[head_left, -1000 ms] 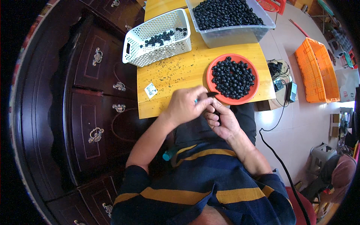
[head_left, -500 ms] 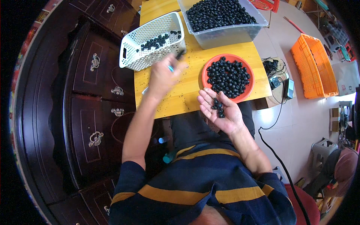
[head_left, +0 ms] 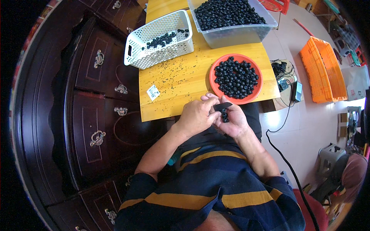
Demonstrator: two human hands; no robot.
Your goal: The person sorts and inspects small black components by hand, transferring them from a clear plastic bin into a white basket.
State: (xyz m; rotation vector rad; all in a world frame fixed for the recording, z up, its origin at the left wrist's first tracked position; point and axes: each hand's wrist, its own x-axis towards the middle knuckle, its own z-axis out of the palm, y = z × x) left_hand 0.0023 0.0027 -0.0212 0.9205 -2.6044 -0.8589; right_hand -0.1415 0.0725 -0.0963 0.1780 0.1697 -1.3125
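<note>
Over my lap, just in front of the table edge, my two hands meet. My left hand (head_left: 197, 116) is closed around a small tool with a dark, flat blade-like end (head_left: 222, 106); its handle is hidden in my fingers. That end lies over the palm of my right hand (head_left: 236, 122). Cupped in the right hand are several small black round parts (head_left: 224, 115) with holes, partly covered by the tool and fingers. Right beyond it, an orange-red round tray (head_left: 212, 85) holds many of the same black parts (head_left: 236, 79).
On the yellow table (head_left: 177, 104) stand a white perforated basket (head_left: 165, 56) with some black parts and a clear bin (head_left: 235, 36) heaped with them. Dark crumbs and a small white packet (head_left: 153, 92) lie there. Drawers (head_left: 92, 127) line the left; an orange crate (head_left: 323, 71) stands right.
My left hand has come back from beside the white basket, moving right and nearer to me, to the right hand. The right hand has stayed nearly in place.
</note>
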